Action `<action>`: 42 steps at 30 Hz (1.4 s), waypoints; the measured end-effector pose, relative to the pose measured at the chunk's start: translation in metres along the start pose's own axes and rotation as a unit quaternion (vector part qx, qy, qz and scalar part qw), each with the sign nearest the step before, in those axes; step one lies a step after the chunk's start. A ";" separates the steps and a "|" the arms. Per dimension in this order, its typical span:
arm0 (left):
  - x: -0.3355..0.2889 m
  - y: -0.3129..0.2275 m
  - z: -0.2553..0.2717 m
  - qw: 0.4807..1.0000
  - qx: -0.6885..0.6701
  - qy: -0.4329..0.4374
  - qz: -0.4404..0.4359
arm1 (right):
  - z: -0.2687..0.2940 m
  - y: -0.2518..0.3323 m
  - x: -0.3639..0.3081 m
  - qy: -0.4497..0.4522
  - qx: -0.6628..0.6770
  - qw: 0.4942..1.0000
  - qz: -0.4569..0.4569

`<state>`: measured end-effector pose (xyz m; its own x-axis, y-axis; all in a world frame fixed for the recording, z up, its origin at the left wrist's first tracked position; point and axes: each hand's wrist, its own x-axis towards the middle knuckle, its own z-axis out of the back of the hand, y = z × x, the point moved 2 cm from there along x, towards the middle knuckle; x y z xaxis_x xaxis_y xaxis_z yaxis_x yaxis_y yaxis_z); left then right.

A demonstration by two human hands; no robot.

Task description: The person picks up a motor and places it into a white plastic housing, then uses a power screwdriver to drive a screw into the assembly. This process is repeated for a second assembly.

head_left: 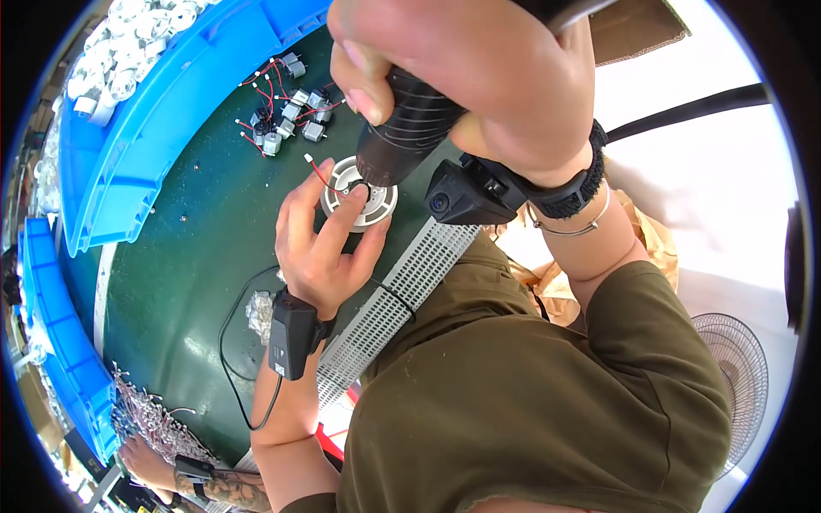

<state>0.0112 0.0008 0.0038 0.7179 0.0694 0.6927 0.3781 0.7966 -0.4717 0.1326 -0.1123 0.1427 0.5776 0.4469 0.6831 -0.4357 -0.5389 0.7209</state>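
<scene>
My right hand (487, 68) is wrapped around a black ribbed electric screwdriver (406, 128), tilted with its nose pointing down. Under that nose sits a white round plastic housing (383, 214), and the screwdriver hides part of its middle. A short red wire with a white connector (315, 164) sticks out from the housing. Fingers of my left hand (312, 244) grip the housing's near and left rim, with the index finger pressed on its centre. Whether the bit touches a screw is hidden. Beyond the housing, several small silver motors (299, 111) with red and black wires lie on the green mat (188, 274).
A large blue bin (128, 184) of white round parts stands at the far left, with another blue bin (68, 342) nearer. A co-worker's hand (145, 462) is beside a pile of wires (158, 419). A white perforated strip (402, 295) edges the table. A fan (727, 376) stands right.
</scene>
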 end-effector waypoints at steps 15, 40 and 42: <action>0.003 -0.001 0.003 1.000 0.027 0.010 -0.005 | -0.014 0.010 0.009 0.080 -0.122 0.989 0.039; 0.002 0.002 0.004 0.999 0.017 0.039 -0.003 | -0.022 0.014 0.019 0.211 -0.323 0.919 0.083; 0.003 0.002 0.004 0.999 0.006 0.037 0.005 | -0.016 0.000 0.023 0.105 -0.005 0.986 -0.130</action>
<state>0.0119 0.0045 0.0072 0.7630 0.0342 0.6455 0.3633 0.8032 -0.4720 0.1351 -0.0906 0.1604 0.5155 0.7081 0.4826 -0.2988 -0.3793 0.8757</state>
